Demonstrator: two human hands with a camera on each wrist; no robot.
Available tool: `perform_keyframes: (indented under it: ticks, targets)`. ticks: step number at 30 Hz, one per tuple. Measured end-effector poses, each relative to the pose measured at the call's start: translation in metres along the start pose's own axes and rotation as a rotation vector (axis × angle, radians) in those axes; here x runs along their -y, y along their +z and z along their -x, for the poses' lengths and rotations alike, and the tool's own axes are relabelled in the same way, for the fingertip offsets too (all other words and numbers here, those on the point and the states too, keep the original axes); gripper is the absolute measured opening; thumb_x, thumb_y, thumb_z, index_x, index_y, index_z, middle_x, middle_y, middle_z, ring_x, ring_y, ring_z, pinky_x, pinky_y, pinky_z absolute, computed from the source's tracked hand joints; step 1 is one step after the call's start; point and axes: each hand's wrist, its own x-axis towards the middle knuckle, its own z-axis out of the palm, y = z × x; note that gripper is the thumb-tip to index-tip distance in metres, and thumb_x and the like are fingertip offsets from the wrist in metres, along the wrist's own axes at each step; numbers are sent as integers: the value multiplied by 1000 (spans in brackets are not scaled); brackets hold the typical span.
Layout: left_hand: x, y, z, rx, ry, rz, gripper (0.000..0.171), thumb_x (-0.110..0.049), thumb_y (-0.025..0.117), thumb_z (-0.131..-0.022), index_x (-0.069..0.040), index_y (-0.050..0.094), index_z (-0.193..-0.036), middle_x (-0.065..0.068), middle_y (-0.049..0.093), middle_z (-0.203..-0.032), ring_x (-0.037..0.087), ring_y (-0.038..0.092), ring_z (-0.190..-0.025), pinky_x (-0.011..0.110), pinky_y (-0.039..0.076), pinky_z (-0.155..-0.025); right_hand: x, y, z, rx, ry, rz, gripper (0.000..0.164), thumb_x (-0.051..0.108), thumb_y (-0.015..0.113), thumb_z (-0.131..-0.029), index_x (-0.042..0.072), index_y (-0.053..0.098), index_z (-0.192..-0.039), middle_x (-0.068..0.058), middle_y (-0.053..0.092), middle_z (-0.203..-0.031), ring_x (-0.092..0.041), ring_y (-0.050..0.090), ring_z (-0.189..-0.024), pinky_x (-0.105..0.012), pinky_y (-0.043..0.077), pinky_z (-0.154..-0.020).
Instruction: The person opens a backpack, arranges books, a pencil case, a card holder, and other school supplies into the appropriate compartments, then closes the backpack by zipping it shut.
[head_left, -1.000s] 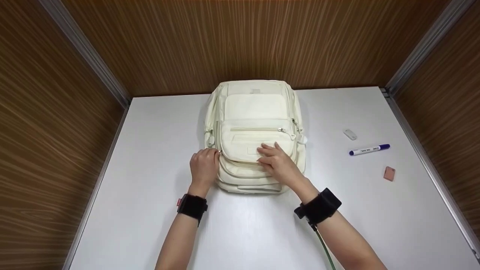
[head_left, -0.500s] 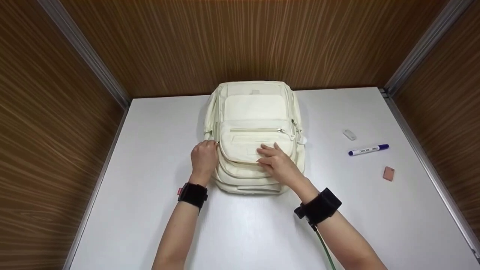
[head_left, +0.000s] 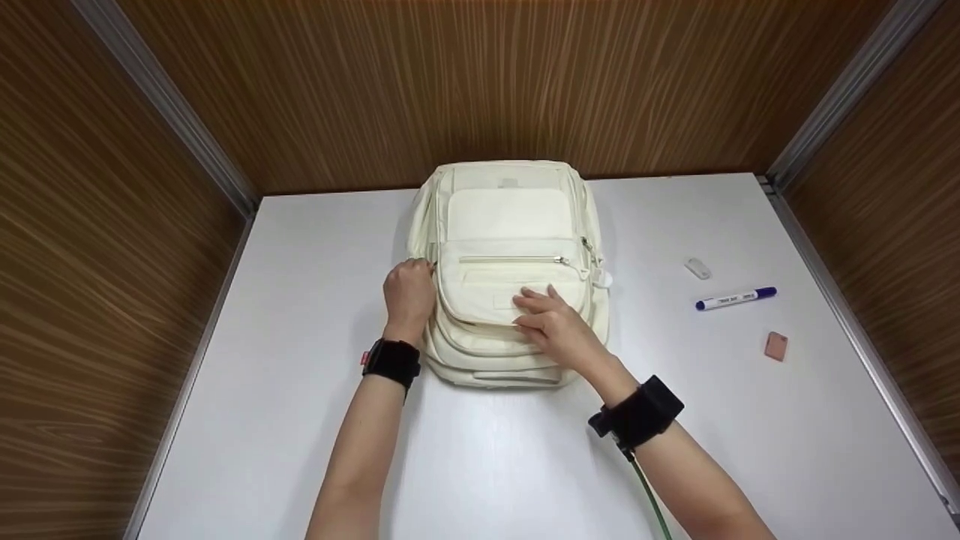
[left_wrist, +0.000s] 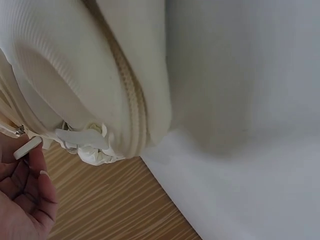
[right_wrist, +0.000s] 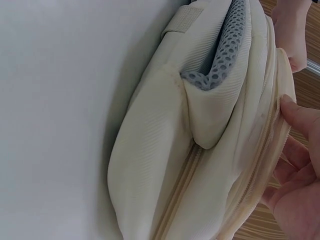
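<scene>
A cream backpack (head_left: 510, 214) lies front up on the white table. My left hand (head_left: 409, 296) is at the left side of its front pocket (head_left: 480, 300), fingers curled. In the left wrist view, thumb and finger pinch a pale zipper pull (left_wrist: 27, 148) beside a metal slider. At the pocket's lower right edge, my right hand (head_left: 555, 326) pinches the pocket flap (right_wrist: 285, 107); in the right wrist view the thumb lies on the zipper-lined edge and the other fingers are behind it. Bare zipper teeth run along that edge, parted from the bag body.
To the right of the bag lie a small white object (head_left: 697, 268), a marker (head_left: 736, 298) with blue ends, and a small pink block (head_left: 776, 346). Wood-grain panels (head_left: 487, 82) wall the table (head_left: 315, 247) at the back and sides.
My left hand has slid up the left side of the pocket, toward the back of the table, with the zipper pull. The right hand has stayed at the flap.
</scene>
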Motion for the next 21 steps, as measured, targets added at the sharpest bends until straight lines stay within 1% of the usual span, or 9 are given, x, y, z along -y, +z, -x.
perform_keyframes:
  ticks: [8,13,17,21]
  targets:
    - [1,1,-14,12,-34,8,16,-6,68,-90,7,72,-81,19,66,-72,38,66,-70,48,53,-65,0,1,0,-13,-4,-6,7,8,72,-89,3,78,-92,-19,63,-125,-35,51,-127,-59,25,-109]
    - [2,1,-17,24,-49,4,17,-8,67,-92,6,71,-83,18,66,-75,38,66,-72,48,53,-66,0,1,0,9,8,-20,9,8,71,-90,2,77,-94,-19,62,-127,-35,51,-128,-58,25,-110]
    - [3,1,-15,46,-42,10,17,-12,68,-93,4,73,-91,17,68,-81,35,66,-76,46,53,-68,1,-3,0,21,15,-40,9,8,70,-91,2,76,-95,-20,62,-126,-34,51,-127,-57,26,-110]
    - [3,-1,-9,78,-30,43,20,-15,65,-96,0,72,-108,17,70,-97,34,66,-87,46,51,-73,1,-8,0,4,13,-51,11,6,67,-92,2,73,-100,-18,64,-124,-33,53,-125,-56,28,-109]
